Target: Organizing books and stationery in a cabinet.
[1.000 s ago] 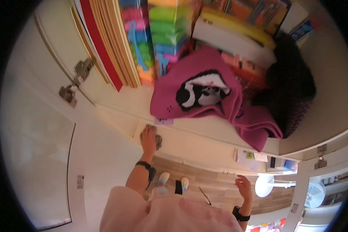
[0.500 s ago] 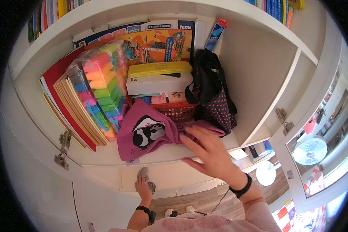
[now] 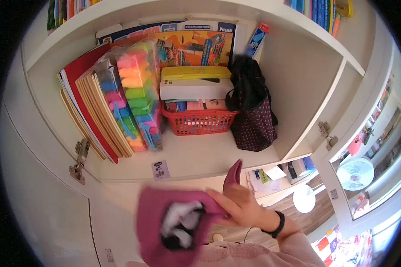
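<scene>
In front of the cabinet, my right hand (image 3: 243, 205) has its fingers closed around the narrow, gathered part of a purple cloth piece (image 3: 151, 218). A black-and-white animal picture shows on its wide side, which hangs to the left, blurred by motion. The other end sticks up above my knuckles. My left hand is not visible. On the shelf edge behind the cloth lies a small light purple card (image 3: 161, 170). Farther in stands a red plastic basket (image 3: 202, 123), with a white box (image 3: 194, 90) and a yellow pencil case (image 3: 196, 73) stacked above it.
A clear bag of colourful modelling clay packs (image 3: 138, 95) leans beside upright folders (image 3: 93, 118) on the left. To the right sits a black bag with pink dots (image 3: 255, 127). Puzzle boards (image 3: 191, 46) line the back. An open mirrored door (image 3: 365, 178) stands at right.
My right hand has closed on the purple cloth and lifted it off the shelf toward me, uncovering the card and basket front. My left hand, earlier on a grey cloth below, no longer shows.
</scene>
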A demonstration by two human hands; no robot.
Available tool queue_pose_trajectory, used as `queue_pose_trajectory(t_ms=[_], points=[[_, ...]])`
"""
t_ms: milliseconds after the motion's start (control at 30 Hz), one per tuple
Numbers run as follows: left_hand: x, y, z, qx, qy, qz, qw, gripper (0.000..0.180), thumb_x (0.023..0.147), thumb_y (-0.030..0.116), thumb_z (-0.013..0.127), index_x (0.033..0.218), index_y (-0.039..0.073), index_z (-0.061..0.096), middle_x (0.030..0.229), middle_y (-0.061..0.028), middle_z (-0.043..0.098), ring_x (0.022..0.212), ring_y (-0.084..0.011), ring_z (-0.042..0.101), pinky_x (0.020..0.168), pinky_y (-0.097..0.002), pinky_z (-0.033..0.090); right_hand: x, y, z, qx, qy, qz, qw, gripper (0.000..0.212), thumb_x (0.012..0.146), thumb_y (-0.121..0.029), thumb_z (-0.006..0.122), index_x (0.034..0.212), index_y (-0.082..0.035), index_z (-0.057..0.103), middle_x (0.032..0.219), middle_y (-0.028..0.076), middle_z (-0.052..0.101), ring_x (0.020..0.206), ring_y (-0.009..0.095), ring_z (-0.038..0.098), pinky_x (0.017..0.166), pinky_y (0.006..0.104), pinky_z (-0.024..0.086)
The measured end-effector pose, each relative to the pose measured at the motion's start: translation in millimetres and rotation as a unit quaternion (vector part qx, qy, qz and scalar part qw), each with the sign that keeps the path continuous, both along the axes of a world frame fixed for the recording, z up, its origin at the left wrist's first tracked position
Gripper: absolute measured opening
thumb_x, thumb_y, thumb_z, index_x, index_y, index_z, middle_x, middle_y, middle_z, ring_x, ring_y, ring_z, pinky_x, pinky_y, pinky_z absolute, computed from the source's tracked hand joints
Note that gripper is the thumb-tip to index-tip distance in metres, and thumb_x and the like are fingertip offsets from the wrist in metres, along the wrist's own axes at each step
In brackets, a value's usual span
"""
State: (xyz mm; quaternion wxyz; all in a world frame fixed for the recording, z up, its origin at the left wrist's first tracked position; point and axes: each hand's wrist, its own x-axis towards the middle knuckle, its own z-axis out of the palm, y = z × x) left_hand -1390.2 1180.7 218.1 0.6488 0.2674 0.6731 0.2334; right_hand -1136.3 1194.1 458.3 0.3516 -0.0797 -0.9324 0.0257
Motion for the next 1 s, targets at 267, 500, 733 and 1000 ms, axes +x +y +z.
queue_pose_trajectory(t_ms=[267,500,733,1000], points=[[21,-27,-56,0.458,0.156,0.075,0.872,0.030,0.084,0.006,0.058,0.114,0.002,0.057,0.108,-0.0133,0.061,0.104,-0.0234,0.056,0.091,-0.0338,0.043,99,-1,-109,-0.747,0.163,-0.035,0.643,0.059,0.082,-0.005,0.061,0.135,0.003,0.038,0.117,0.010,0.058,0.102,0.015,0.056,0.090,0.0277,0.045],[62,8,19,0.490,0.090,-0.001,0.867,0.031,0.085,0.006,0.058,0.115,0.003,0.056,0.110,-0.0117,0.061,0.102,-0.0203,0.057,0.090,-0.0312,0.043,143,12,-237,-0.772,0.154,-0.172,0.592,0.055,0.082,-0.012,0.064,0.131,0.001,0.043,0.113,0.011,0.060,0.098,0.017,0.059,0.084,0.0294,0.049],[47,-37,-37,0.381,0.101,0.018,0.919,0.033,0.084,0.010,0.062,0.116,0.003,0.057,0.106,-0.0095,0.063,0.098,-0.0174,0.057,0.089,-0.0307,0.044,96,121,-280,-0.415,0.008,-0.386,0.824,0.051,0.081,-0.024,0.064,0.124,-0.003,0.048,0.098,0.024,0.062,0.089,0.037,0.061,0.076,0.0404,0.050],[12,-91,-49,0.342,0.090,0.180,0.918,0.034,0.085,0.013,0.063,0.116,0.000,0.056,0.106,-0.0090,0.061,0.097,-0.0158,0.055,0.085,-0.0288,0.045,113,169,-266,-0.303,0.013,-0.312,0.900,0.045,0.081,-0.034,0.060,0.114,-0.004,0.058,0.095,0.023,0.064,0.085,0.039,0.062,0.076,0.0445,0.050]])
